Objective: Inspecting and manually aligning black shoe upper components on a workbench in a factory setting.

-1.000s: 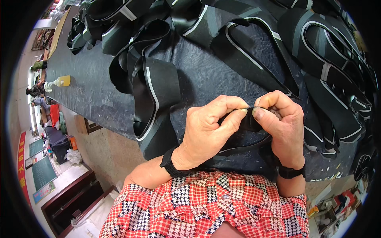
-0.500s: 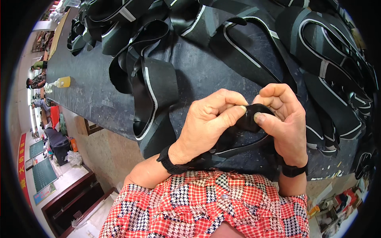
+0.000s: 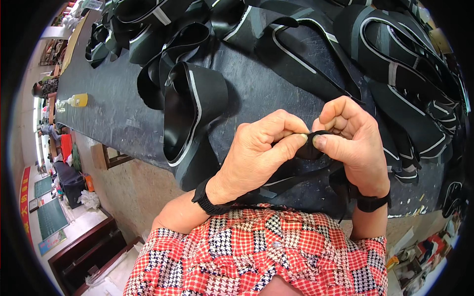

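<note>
Close together over the near edge of the table, both hands pinch the rim of a black rubbery strip (image 3: pixel 309 151). My left hand (image 3: pixel 259 154) grips it between thumb and fingertips. Thumb and index finger of my right hand (image 3: pixel 353 143) press on the same rim just beside, the other fingers curled. Part of the strip hangs below the fingers toward my shirt, and the exact spot between the fingertips is hidden. Left of my left hand stands a looped black strip (image 3: pixel 211 96) with a pale line along its edge.
More black strips with pale lines (image 3: pixel 390 47) lie heaped at the far side and right of the dark table (image 3: pixel 118 93). A yellow bottle (image 3: pixel 79 100) stands at the left edge. Beyond it are a wooden frame (image 3: pixel 108 158), a dark cabinet (image 3: pixel 89 256) and another person (image 3: pixel 47 88).
The pinched strip has turned so that less of its rounded face shows between my hands. My right hand has shifted slightly right and tilted. The whole view has moved a little.
</note>
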`<state>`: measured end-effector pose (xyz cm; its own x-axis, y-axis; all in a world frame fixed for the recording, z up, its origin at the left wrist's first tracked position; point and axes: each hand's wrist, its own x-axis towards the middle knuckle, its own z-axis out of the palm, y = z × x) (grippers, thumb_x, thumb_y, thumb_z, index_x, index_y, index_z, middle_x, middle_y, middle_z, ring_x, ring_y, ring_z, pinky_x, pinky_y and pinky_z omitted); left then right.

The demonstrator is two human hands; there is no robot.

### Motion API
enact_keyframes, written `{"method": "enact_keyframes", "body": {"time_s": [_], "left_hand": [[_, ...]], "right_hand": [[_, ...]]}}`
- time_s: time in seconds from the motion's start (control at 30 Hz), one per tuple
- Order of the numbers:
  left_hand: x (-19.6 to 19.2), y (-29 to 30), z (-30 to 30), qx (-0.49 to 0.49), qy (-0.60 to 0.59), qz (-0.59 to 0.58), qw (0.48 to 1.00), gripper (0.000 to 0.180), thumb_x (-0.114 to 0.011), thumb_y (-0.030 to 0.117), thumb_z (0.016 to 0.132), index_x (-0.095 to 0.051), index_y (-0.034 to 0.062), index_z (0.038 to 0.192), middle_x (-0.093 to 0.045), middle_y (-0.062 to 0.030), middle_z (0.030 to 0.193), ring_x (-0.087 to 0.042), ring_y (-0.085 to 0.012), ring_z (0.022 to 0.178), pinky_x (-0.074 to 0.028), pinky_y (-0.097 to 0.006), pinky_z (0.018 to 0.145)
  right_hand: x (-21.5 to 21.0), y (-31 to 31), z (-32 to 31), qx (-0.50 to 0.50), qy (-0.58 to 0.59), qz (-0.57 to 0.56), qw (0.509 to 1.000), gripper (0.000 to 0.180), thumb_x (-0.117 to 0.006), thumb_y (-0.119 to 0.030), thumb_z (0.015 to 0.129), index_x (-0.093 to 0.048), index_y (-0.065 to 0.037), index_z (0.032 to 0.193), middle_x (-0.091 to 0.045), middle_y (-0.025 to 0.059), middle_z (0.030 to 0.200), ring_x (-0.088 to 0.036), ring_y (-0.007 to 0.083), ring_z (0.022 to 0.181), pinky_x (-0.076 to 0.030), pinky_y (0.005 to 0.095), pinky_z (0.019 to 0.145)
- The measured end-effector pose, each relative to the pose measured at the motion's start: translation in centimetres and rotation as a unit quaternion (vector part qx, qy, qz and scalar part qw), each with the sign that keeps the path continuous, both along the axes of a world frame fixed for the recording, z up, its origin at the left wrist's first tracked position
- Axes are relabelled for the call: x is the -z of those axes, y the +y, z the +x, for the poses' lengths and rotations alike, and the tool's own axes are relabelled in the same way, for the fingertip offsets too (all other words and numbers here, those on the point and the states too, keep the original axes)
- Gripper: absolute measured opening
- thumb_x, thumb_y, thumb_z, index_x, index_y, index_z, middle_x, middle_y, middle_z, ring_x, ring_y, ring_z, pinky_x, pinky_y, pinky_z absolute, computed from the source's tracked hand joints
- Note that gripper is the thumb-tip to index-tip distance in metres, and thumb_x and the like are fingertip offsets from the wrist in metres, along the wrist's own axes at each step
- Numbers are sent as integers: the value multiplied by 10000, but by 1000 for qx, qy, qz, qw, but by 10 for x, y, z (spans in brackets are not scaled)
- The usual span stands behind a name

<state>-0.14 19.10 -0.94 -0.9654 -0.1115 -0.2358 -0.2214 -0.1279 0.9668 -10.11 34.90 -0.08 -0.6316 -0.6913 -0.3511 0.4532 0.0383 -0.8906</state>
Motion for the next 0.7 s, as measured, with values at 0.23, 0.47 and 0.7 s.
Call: {"method": "enact_keyframes", "body": {"time_s": [0.23,0.47,0.7], "left_hand": [[11,0,3,-16,-19,233,972,127,-583,17,820,-558,12,944,-591,3,849,-532,-30,744,-412,-160,704],[3,-8,6,6,-79,303,950,238,-581,17,801,-530,-11,1032,-608,-45,967,-578,-84,853,-436,-204,784],[5,-10,2,11,-107,254,961,187,-570,25,804,-552,3,988,-590,-8,879,-543,-48,781,-425,-176,714]], "right_hand": [[13,-3,2,-1,-90,-74,993,217,-618,86,687,-493,-36,815,-594,56,831,-555,80,719,-461,199,650],[18,-4,-1,-2,-137,-82,987,214,-622,90,691,-490,-36,805,-593,76,839,-566,99,730,-478,221,687],[16,-1,-2,4,-70,-31,997,205,-613,69,686,-472,-40,787,-578,68,826,-541,90,715,-445,204,648]]}}
